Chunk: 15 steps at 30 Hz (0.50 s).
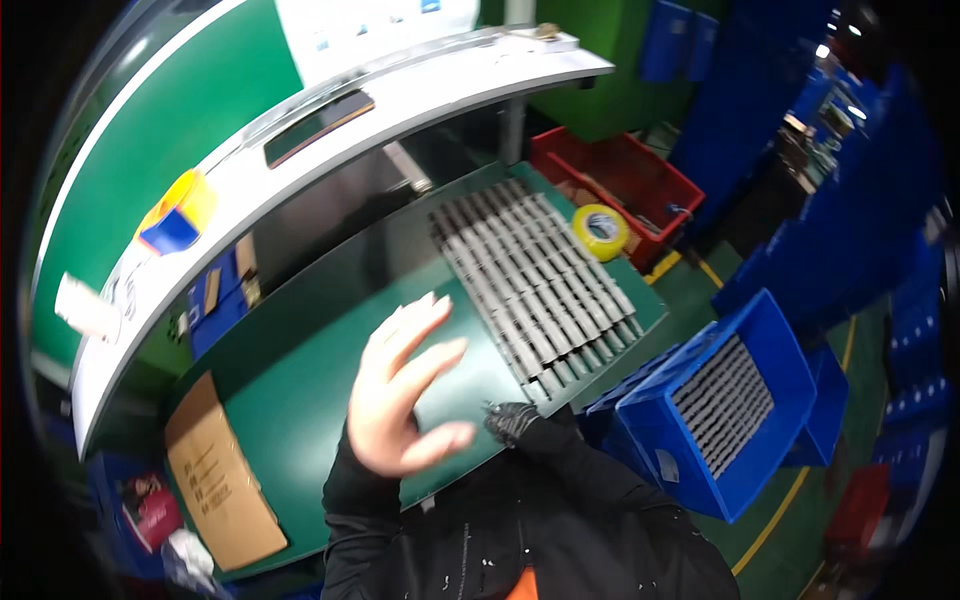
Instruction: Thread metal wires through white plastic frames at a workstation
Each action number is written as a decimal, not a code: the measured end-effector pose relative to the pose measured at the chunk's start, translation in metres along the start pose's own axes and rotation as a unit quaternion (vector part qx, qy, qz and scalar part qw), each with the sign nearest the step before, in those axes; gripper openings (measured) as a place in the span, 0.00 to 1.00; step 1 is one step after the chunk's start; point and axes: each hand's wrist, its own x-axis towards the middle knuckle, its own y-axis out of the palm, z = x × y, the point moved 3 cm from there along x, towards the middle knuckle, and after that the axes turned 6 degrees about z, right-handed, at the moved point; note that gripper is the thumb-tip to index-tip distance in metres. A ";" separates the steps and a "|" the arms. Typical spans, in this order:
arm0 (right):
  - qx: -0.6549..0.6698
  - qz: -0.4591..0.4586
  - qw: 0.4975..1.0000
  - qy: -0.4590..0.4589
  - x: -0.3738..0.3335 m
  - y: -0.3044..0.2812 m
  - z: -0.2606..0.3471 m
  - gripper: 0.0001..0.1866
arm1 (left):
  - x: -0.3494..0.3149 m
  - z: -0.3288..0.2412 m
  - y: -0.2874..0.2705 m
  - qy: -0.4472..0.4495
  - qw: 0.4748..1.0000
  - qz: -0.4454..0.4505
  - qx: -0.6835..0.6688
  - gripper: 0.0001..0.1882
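My bare left hand (400, 390) is raised over the green tabletop (320, 350), its fingers spread and nothing in them. At the table's front edge, my right hand (511, 423) wears a dark knitted glove. It is close to the near end of the grey metal parts (535, 275), which lie side by side in long rows on the right of the table. The gloved fingers are small and blurred, so their grip does not show clearly.
Right of the table, a blue crate (650, 430) holds more rows of similar parts. A yellow tape roll (600, 231) lies beside a red bin (640, 185). Flattened cardboard (220, 480) lies at the left. A white shelf (430, 95) spans the back, carrying a dark flat device (320, 128).
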 end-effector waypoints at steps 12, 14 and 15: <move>0.026 -0.140 0.988 0.052 -0.017 0.007 0.000 0.08 | -0.190 0.185 0.107 -0.668 0.596 0.398 0.202 0.57; 0.020 -0.145 0.988 0.042 -0.011 0.008 -0.009 0.09 | -0.178 0.187 0.106 -0.669 0.584 0.413 0.201 0.57; 0.006 -0.161 0.986 0.035 -0.010 0.007 -0.011 0.09 | -0.171 0.189 0.107 -0.666 0.584 0.418 0.203 0.57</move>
